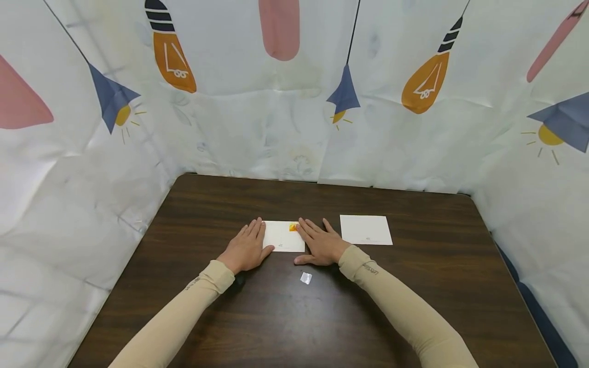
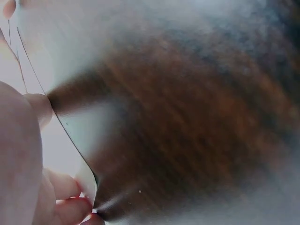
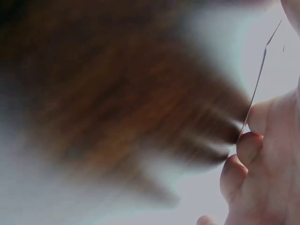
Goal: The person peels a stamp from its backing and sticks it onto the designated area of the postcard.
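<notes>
**A stickered card [image 1: 279, 237] flanked by two palms**

At the card's nine o'clock edge, the left hand [image 1: 246, 249] is laid palm down, fingers out straight, its thumb at the eight o'clock corner. At three o'clock the right hand [image 1: 320, 249] is laid likewise, fingers extended and slightly parted, fingertips just beside the yellow sticker [image 1: 293, 227]; whether that is touched cannot be told. Nothing is gripped by either hand.

Between them the stickered card is laid flat on the dark table [image 1: 285, 327], its sticker toward one o'clock. By its look, it can be judged light, thin and fairly stiff, easily slid, but readily creased if squeezed. It would best be taken by its nine and three o'clock edges, so that the sticker is left unrubbed.

Below it, at five o'clock, a small shiny scrap [image 1: 306, 278] is seen. Beyond the right hand, at three o'clock, a second white card [image 1: 366, 229] is placed. At twelve, the table is backed by a lamp-printed sheet [image 1: 257, 138].
</notes>
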The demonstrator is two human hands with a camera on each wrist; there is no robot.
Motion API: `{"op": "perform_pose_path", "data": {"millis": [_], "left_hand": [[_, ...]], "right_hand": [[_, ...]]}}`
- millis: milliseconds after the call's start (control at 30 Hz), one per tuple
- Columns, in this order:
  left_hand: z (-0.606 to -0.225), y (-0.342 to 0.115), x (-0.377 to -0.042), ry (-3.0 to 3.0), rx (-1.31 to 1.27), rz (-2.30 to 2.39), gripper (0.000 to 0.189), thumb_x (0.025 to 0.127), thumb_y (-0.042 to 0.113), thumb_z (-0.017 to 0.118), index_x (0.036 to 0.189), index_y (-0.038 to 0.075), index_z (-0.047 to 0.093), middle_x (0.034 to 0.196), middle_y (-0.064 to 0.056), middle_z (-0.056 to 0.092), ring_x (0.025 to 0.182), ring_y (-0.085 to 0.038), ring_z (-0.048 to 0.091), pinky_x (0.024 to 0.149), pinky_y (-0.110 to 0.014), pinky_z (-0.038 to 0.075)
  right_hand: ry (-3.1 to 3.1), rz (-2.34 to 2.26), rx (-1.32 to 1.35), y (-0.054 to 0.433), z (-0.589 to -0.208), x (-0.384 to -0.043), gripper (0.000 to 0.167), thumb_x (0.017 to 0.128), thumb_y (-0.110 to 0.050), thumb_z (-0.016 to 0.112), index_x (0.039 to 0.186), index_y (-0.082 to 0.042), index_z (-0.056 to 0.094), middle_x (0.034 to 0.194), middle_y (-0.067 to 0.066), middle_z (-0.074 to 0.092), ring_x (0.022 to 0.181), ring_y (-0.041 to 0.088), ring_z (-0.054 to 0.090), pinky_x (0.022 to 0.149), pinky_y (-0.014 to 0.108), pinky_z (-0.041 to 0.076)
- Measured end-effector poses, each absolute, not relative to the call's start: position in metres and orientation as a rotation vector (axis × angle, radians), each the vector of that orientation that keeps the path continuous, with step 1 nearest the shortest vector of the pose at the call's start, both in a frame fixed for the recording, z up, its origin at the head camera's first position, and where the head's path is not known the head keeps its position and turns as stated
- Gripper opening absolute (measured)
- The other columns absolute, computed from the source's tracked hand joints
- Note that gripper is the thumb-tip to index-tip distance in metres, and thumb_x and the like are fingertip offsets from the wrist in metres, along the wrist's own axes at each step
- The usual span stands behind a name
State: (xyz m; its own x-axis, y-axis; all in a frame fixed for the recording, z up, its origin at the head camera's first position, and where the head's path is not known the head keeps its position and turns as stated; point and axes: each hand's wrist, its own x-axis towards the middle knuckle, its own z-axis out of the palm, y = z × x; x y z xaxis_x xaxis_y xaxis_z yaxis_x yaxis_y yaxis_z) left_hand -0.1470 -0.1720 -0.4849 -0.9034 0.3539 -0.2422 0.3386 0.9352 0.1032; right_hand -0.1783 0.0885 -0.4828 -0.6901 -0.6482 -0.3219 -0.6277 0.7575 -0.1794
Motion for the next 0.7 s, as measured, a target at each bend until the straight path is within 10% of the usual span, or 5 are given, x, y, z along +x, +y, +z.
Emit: {"op": "perform_pose_path", "data": {"millis": [700], "left_hand": [[-0.488,-0.175,-0.149,2.838,0.563,0.141,0.078,0.108,0.044,0.049,0.159,-0.011,0.026,0.169,-0.030,0.024,0.159,-0.043,0.027,0.129,-0.058,0.026]], "right_hand": [[2.698,-0.334,-0.928,0.109,-0.482,-0.181,0.094,0.099,-0.068,0.050,0.166,-0.008,0.021,0.175,0.012,0.017,0.164,0.029,0.018,0.129,0.065,0.019]]}}
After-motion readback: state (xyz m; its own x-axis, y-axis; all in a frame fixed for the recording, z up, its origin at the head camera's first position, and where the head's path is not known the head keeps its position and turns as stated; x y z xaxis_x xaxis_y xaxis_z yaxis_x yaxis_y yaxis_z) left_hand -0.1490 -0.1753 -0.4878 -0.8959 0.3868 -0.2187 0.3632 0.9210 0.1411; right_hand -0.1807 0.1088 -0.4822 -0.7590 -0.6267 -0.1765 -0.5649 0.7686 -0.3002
